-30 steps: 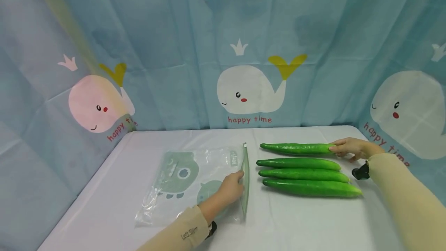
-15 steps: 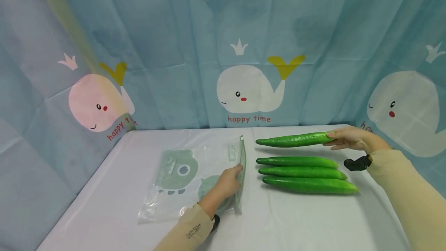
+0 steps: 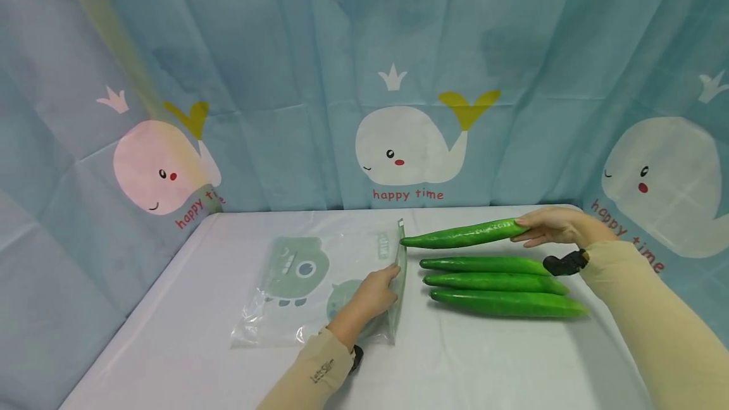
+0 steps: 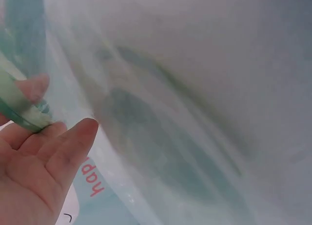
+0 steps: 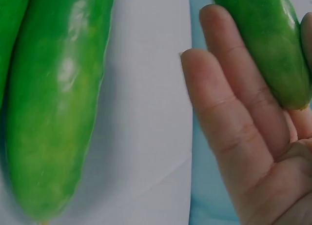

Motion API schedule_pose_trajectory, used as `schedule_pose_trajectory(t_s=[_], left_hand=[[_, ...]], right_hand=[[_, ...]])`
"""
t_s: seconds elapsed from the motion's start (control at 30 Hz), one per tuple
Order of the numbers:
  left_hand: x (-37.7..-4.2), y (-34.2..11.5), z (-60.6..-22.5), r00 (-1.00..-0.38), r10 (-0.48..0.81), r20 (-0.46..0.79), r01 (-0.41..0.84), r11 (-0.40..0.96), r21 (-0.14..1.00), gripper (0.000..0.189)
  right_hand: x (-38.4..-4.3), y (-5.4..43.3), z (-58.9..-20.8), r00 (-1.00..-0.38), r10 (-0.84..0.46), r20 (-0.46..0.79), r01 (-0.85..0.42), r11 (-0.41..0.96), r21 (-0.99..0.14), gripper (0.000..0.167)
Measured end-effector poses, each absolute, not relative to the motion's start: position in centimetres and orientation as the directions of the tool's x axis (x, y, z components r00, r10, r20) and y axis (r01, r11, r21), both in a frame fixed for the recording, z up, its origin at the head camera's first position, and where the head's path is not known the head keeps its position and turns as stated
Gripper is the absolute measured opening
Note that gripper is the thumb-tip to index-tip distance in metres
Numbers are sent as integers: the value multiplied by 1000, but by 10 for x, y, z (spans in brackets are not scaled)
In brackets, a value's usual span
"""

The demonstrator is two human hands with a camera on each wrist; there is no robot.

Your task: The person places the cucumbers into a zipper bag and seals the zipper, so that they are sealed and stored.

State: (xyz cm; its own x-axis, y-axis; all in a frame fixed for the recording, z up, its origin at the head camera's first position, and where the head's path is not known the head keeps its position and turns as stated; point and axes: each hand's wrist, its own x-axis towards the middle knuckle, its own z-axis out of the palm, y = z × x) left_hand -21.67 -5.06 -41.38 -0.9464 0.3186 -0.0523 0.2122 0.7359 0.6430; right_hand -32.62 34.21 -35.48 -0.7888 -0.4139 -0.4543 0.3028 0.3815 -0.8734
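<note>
L hand (image 3: 373, 296): grip pinches the green edge strip (image 3: 400, 274) of a clear plastic bag (image 3: 290, 324), thumb and fingers on the strip per L wrist view. Bag lies on the L half of the white surface (image 3: 490, 366), strip side facing R; pale green cartoon prints (image 3: 296, 271) show on its film. R hand (image 3: 560, 225): grip closed on the R end of one cucumber (image 3: 462, 235), thumb on one side, fingers on the other; R wrist view shows two of the fingers nearly straight alongside. Held cucumber is tilted, dark tip low and pointing L, R end held above the surface. Tip overlaps the far part of the strip in head view; actual contact or entry into the bag can't be told. Nearer the wearer, R of the bag, three cucumbers lie approx. parallel in a row: rear unit (image 3: 484, 264), mid unit (image 3: 495, 282), front unit (image 3: 507, 304), dark tips L, paler ends R. Black wrist device (image 3: 566, 263) on R arm partly covers the rear unit's R end. Both arms: beige sleeves (image 3: 655, 328). Backdrop: blue curtain (image 3: 285, 81) w/ whale prints (image 3: 407, 147), "happy time" lettering below.
</note>
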Motion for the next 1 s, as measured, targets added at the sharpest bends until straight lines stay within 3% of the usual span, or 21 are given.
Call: schedule_pose_trajectory(t_s=[0.2,0.47,0.8,1.0], left_hand=[[-217,-50,-412,-957,288,-36,191,720,667,53],[-215,-51,-411,-957,287,-41,169,669,724,53],[-215,-53,-412,-945,325,-25,199,637,744,53],[-215,-54,-412,-935,354,2,242,636,733,54]], right_hand=[[-327,338,-353,-787,-383,-485,329,405,-853,29],[-325,328,-359,-808,-332,-486,398,301,-867,18],[-321,302,-367,-779,-343,-525,458,261,-850,66],[-323,287,-369,-766,-336,-548,487,252,-836,68]])
